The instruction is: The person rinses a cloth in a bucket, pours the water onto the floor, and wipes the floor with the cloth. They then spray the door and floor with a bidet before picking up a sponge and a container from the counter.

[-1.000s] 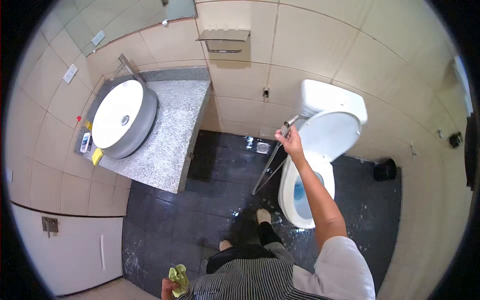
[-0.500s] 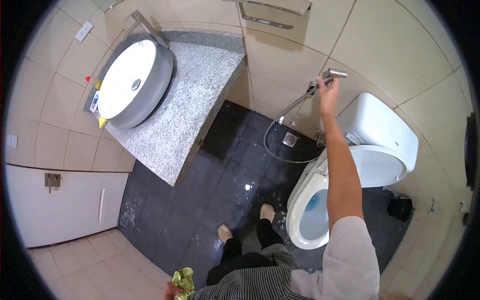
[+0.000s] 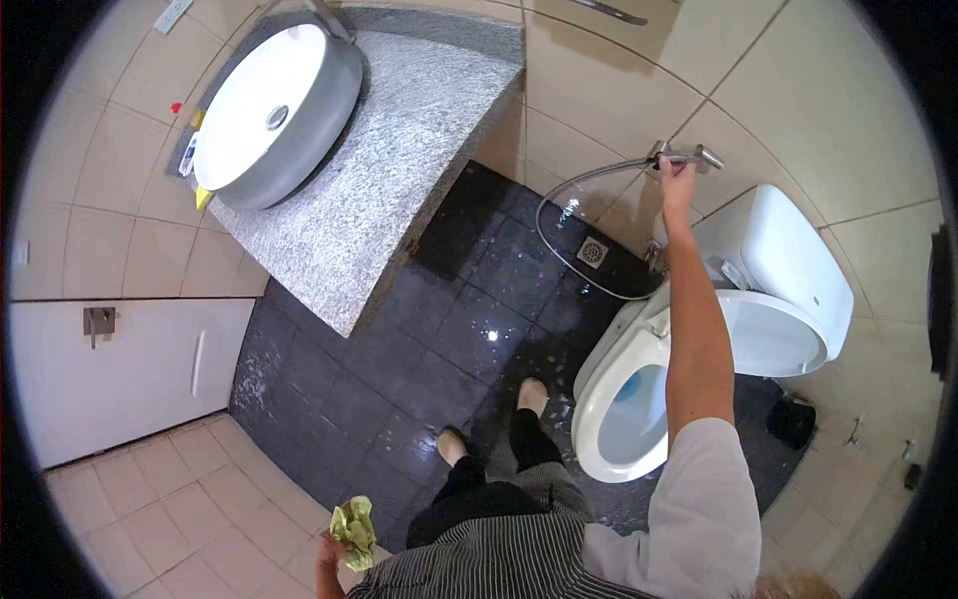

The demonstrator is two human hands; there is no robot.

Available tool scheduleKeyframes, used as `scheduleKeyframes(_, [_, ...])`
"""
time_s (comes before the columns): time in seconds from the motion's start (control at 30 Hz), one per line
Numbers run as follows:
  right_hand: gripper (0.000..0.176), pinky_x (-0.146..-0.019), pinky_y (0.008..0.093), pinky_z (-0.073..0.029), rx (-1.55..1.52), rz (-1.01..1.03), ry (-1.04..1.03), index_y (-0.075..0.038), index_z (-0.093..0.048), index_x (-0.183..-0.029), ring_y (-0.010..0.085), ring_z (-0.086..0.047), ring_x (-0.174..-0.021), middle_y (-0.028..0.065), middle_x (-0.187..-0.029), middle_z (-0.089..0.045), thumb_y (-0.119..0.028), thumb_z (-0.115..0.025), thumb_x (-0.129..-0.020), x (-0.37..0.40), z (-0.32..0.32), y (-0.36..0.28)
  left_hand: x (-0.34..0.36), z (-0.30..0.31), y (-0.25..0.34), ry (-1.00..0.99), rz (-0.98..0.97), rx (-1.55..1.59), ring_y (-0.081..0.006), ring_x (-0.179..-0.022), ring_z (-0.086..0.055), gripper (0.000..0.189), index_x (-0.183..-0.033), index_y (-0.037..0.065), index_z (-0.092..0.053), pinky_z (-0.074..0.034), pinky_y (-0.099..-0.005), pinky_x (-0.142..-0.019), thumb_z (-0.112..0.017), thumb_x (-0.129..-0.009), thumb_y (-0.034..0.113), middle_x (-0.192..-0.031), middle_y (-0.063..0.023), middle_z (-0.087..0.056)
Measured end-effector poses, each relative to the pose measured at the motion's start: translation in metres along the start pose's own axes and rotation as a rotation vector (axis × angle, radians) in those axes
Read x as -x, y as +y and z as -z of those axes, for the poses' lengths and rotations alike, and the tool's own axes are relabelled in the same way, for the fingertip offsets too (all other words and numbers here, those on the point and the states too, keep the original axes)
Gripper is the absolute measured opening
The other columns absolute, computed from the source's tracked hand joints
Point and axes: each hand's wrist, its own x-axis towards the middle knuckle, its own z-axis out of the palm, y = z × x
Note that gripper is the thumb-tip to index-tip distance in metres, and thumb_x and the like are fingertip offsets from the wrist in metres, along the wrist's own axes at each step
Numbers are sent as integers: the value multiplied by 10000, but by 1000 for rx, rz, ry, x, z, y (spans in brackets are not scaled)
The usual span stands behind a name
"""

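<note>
My right hand [image 3: 678, 188] reaches out to the wall beside the toilet, its fingers wrapped around a chrome bidet sprayer [image 3: 710, 157]. The sprayer lies level, close against the wall; my fingers partly hide its handle and the wall bracket. From it a metal hose [image 3: 541, 222] loops down towards the toilet's base. Low in the view, beside my striped apron, my left hand [image 3: 328, 555] grips a crumpled yellow-green cloth [image 3: 354, 529]. Under my right forearm stands the white toilet [image 3: 591, 439], lid up, with blue tint in the bowl.
A granite counter [image 3: 419, 110] carries a round washbasin [image 3: 334, 120] at left. The dark tiled floor [image 3: 399, 369] looks wet, with a drain [image 3: 593, 252] near the wall. A black bin-like object [image 3: 791, 423] sits right of the toilet. A white door [image 3: 150, 369] is at far left.
My right hand has brought the sprayer nearer the wall bracket, and the sprayer has turned more level. The left hand still holds the cloth, now slightly higher in view. The whole view has shifted.
</note>
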Motion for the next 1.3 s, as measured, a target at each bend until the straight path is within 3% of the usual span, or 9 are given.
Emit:
scheduleKeyframes(0.17, [316, -437, 249, -398, -386, -722, -154, -78, -474, -1037, 105, -512, -576, 33, -756, -560, -306, -612, -866, -5, 11, -64, -13, 10, -20, 7, 57, -73, -182, -714, -621, 460, -976, -8, -617, -518, -330, -649, -682, -525, -68, -859, -51, -657])
scheduleKeyframes(0.33, [233, -515, 244, -430, -162, -327, 90, -67, -595, -955, 108, -534, -623, 17, -770, -590, -260, -658, -839, -12, -4, -16, -54, 30, -39, 3, 187, -247, -175, -703, -616, 517, -993, -14, -627, -515, -338, -637, -684, -484, -85, -848, -58, -659])
scheduleKeyframes(0.4, [229, -521, 246, -427, -164, -397, 113, -66, -599, -955, 105, -527, -635, 14, -776, -590, -254, -658, -839, -6, 8, -53, -60, 28, -27, 28, 199, -607, -179, -698, -615, 502, -976, -16, -630, -513, -343, -618, -684, -481, -80, -838, -64, -658])
scheduleKeyframes(0.73, [295, -564, 223, -390, -41, -275, 20, 1, -573, -955, 89, -485, -637, 22, -732, -540, -271, -635, -858, 74, 151, -218, -169, 73, 5, -66, -52, -99, -213, -659, -601, 392, -934, -36, -614, -497, -335, -565, -687, -549, -37, -797, -93, -650])
scheduleKeyframes(0.83, [278, -516, 243, -428, -101, -441, 248, -3, -539, -998, 107, -518, -609, 35, -722, -539, -244, -607, -878, 138, 204, -242, -198, 74, 37, -220, -151, -289, -193, -676, -601, 426, -973, -44, -598, -501, -340, -573, -686, -556, -30, -823, -84, -648])
scheduleKeyframes(1.03, [307, -427, 229, -428, -315, -821, 730, -67, -520, -1005, 131, -558, -556, 100, -897, -633, -351, -560, -894, 272, 368, -98, -207, 43, 96, -163, -101, -596, -163, -660, -600, 343, -886, -19, -641, -511, -338, -589, -718, -553, 6, -784, -51, -653])
scheduleKeyframes(1.1, [285, -414, 227, -417, -422, -950, 631, -88, -524, -978, 113, -503, -503, 84, -914, -640, -360, -555, -898, 323, 438, -1, -173, 10, 140, -131, -63, -893, -146, -688, -610, 348, -886, -14, -647, -517, -338, -603, -736, -553, 35, -781, -51, -660])
scheduleKeyframes(1.23, [299, -349, 200, -338, -466, -1150, 891, -97, -580, -877, 59, -407, -418, 14, -686, -576, -393, -546, -898, 350, 471, 92, -205, 36, 108, -164, -58, -917, -130, -719, -624, 382, -888, 22, -664, -524, -327, -646, -764, -523, 76, -785, -43, -678])
scheduleKeyframes(1.3, [300, -344, 205, -321, -490, -1258, 887, -133, -564, -861, 63, -376, -410, 11, -716, -580, -431, -548, -887, 363, 495, 139, -191, 21, 131, -179, -157, -1398, -139, -717, -625, 423, -925, 33, -663, -522, -325, -673, -757, -514, 79, -799, -43, -681])
